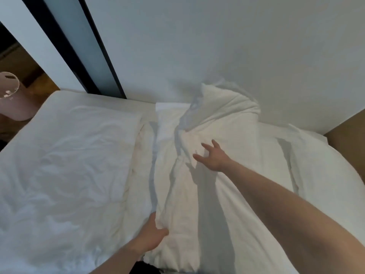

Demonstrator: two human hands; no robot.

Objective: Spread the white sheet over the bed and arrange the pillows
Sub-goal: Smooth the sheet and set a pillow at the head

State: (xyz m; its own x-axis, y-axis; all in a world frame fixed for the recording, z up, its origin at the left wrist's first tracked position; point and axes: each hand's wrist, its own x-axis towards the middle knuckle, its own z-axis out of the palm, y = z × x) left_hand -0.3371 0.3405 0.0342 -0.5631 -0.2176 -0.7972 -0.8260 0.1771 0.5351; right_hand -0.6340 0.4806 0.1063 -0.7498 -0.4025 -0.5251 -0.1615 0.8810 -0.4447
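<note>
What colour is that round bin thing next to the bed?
Pale pink; the bin shows at the left edge of the head view.

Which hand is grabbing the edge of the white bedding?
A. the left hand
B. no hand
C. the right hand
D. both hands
A: the left hand grips the near edge of the bunched white bedding, while the right hand reaches out with fingers spread.

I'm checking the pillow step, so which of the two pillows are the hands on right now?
The pillow on the right, bunched against the wall. The left hand grips its near edge; the right hand reaches over its middle. The flat pillow on the left lies untouched.
</note>
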